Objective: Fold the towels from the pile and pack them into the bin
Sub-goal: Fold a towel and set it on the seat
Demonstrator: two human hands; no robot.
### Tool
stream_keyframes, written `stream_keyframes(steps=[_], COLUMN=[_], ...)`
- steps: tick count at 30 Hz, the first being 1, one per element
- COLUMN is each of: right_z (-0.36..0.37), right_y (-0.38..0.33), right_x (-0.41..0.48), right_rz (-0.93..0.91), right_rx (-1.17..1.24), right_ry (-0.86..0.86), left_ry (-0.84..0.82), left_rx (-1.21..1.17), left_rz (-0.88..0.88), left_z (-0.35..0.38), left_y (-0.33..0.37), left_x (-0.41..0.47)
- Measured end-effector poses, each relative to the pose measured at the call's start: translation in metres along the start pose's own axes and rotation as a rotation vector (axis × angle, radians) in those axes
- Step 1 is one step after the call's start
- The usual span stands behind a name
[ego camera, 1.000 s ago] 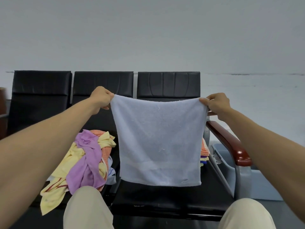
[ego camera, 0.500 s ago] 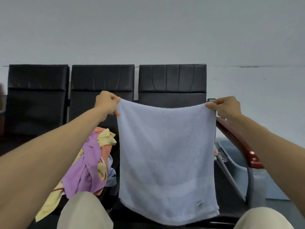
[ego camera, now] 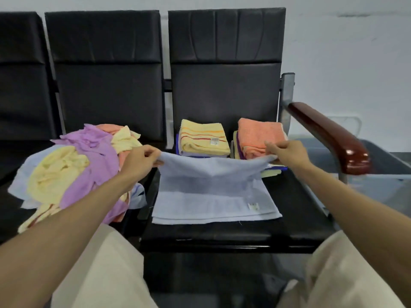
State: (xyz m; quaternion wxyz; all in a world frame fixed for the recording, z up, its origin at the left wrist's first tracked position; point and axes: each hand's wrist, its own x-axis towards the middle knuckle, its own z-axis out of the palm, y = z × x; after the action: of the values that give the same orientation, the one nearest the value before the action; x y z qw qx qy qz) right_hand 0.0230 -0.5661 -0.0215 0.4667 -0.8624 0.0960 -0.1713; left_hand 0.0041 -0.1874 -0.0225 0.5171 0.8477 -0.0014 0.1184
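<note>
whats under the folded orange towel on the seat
Under the orange towel, edges of purple and yellow folded towels show. The right hand and blue towel cover the stack's lower part.

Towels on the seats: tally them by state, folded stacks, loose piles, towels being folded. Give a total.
Folded stacks: 2, yellow-topped stack and orange-topped stack
Loose piles: 1, the mixed pile
Being folded: 1, the light blue towel
Total: 4
</note>
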Motion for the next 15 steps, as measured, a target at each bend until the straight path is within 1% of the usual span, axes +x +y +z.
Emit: stream_keyframes(steps=[2,4,6,8,12,15], right_z=[0.001,0.0,-0.002,-0.005,-0.004,0.002], right_y=[0.011,0.017,0.025,0.033,0.046,0.055], right_x=[-0.018,-0.033,-0.044,-0.053,-0.063,-0.064], right_rz=[0.034,0.094,0.11,0.137,0.194,0.212], right_rx=[0.006,0.012,-0.045,-0.116,-0.228,-0.32], right_ry=[-0.043,-0.129,-0.179,-0.193,-0.258,-0.295], left_ry=[-0.065,-0.151,-0.228,-0.302,-0.476,-0.575], left_rx=[0.064,0.141,0.221,0.314,0.519,0.554], left_rz=[-0.004,-0.007,0.011,0.024,-0.009,-0.046], left_z=[0.001,-0.001,-0.004,-0.006,-0.007,-0.003], left_y=[-0.013,-0.021,-0.028,-0.032,-0.04,-0.045], left_x=[-0.016,-0.029,-0.04,-0.05,-0.058,-0.058])
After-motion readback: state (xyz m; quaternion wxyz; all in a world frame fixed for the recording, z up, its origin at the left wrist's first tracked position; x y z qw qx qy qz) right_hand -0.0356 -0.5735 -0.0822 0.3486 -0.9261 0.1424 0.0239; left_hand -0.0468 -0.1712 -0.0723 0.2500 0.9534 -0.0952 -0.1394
